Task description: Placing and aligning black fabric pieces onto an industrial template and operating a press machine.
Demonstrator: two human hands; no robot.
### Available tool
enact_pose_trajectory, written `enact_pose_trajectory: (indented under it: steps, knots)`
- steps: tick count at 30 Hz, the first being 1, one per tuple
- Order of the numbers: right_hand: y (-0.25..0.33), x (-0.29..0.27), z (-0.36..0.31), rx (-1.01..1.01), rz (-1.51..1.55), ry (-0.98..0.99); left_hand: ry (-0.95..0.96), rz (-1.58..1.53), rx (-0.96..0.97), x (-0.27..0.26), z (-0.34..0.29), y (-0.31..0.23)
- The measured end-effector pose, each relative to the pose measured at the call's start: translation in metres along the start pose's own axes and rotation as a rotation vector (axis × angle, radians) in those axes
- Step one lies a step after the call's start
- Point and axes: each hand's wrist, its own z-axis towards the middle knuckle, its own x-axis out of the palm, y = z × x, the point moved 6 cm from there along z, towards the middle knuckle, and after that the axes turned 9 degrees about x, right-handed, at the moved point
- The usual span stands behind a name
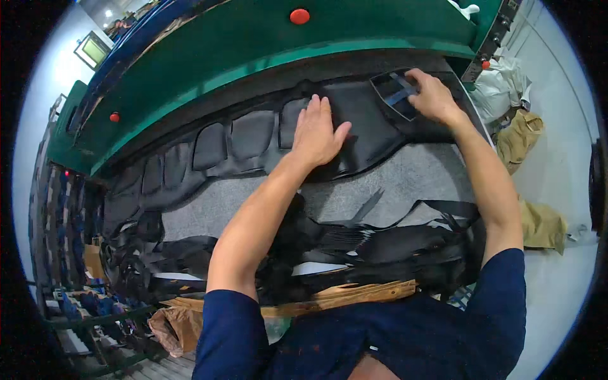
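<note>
A long black sheet of leather-like material [364, 130] lies across the grey work surface [411, 168]. Several rounded panel outlines are cut or pressed into its left half. My left hand [316, 134] rests flat on the sheet near the middle, fingers stretched and thumb apart, holding nothing. Toward the sheet's right end stands a metal-edged cutting die [399, 97] with a bluish crossbar. The fingers of my right hand [434, 98] are closed on the die's right side; their tips are partly hidden.
A green press beam [253, 47] with red buttons [299, 16] spans the far side. Black offcuts [405, 248] pile up along the near edge, beside a wooden strip [354, 294]. Bags [520, 136] stand on the right; a brown paper bag [176, 330] is at lower left.
</note>
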Motion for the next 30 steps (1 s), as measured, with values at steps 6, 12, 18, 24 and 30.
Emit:
enact_pose_trajectory:
  steps: [6,12,18,24,30]
  knots:
    - [-0.098,-0.003,-0.029,0.187,-0.125,-0.09,0.2,0.142,-0.068,0.045,0.017,-0.02]
    - [-0.124,-0.007,-0.024,0.195,-0.195,-0.09,0.242,0.132,-0.092,0.047,0.02,-0.023]
    - [-0.104,-0.016,-0.013,0.246,0.067,-0.06,0.139,0.172,-0.058,0.043,0.025,-0.004]
    - [-0.052,0.008,-0.02,0.216,0.091,0.09,0.285,0.133,-0.118,0.046,0.029,-0.002]
    - [-0.039,0.005,-0.011,-0.088,-0.294,0.135,0.006,0.169,0.04,0.002,0.036,0.011]
